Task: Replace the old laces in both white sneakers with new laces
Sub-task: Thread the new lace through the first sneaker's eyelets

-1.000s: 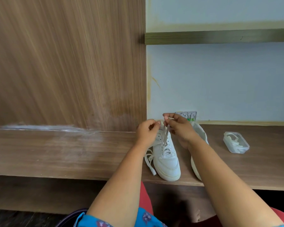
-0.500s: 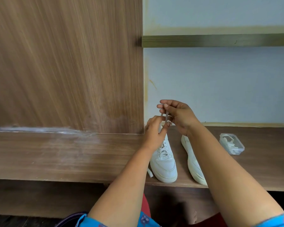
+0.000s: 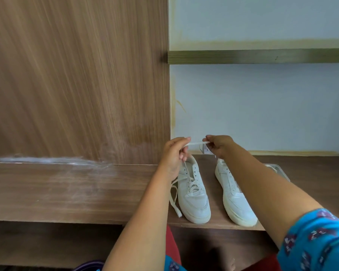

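Observation:
Two white sneakers stand side by side on a wooden shelf (image 3: 67, 192), toes toward me. The left sneaker (image 3: 194, 196) is partly laced with a white lace (image 3: 197, 143). My left hand (image 3: 174, 153) and my right hand (image 3: 219, 145) each pinch that lace above the shoe's heel end, and a short stretch runs level between them. From my left hand the lace drops into the eyelets. A loose end (image 3: 174, 200) trails down the shoe's left side onto the shelf. The right sneaker (image 3: 235, 198) lies under my right forearm, its laces hidden.
A clear plastic box (image 3: 278, 169) holding white laces sits on the shelf behind my right arm. A small printed label (image 3: 205, 148) leans at the wall behind the shoes. A wood panel rises at the left, a higher shelf (image 3: 262, 55) crosses the pale wall.
My hands have drawn apart sideways, stretching the lace level between them. The right hand came down from its raised position of half a second ago.

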`<control>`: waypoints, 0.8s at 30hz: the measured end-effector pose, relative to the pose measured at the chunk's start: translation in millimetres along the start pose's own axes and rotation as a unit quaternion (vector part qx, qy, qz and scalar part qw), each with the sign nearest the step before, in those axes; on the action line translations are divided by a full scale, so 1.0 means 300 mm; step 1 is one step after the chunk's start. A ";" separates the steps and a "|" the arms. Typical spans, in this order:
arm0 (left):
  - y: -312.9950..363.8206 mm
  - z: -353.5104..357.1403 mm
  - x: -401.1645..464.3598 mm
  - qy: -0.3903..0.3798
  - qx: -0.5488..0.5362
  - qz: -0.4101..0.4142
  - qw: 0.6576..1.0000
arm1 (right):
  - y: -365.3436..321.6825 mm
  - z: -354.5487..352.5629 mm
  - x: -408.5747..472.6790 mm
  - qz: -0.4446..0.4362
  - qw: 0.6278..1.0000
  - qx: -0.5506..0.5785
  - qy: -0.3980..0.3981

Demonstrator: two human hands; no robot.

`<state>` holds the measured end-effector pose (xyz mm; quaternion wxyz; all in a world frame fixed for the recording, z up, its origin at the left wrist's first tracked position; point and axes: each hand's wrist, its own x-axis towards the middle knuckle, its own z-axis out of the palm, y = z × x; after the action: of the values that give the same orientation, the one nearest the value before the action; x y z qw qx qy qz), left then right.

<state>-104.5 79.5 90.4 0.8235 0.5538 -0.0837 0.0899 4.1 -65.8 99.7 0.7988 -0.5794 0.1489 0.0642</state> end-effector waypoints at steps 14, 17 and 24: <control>-0.193 -0.022 0.095 0.049 0.339 -0.145 0.928 | 0.154 0.035 -0.012 -0.047 0.990 -0.040 -0.127; -0.187 -0.013 0.084 0.019 0.236 -0.168 0.957 | 0.151 0.032 -0.022 -0.122 0.981 -0.089 -0.125; -0.112 -0.121 0.057 -0.040 0.411 -0.160 0.896 | 0.149 -0.028 0.030 -0.167 0.982 -0.083 -0.025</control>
<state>-78.5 101.7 50.7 0.5216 0.8521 0.0182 -0.0391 -1.2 -59.9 54.0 0.7509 -0.6585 0.0241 -0.0430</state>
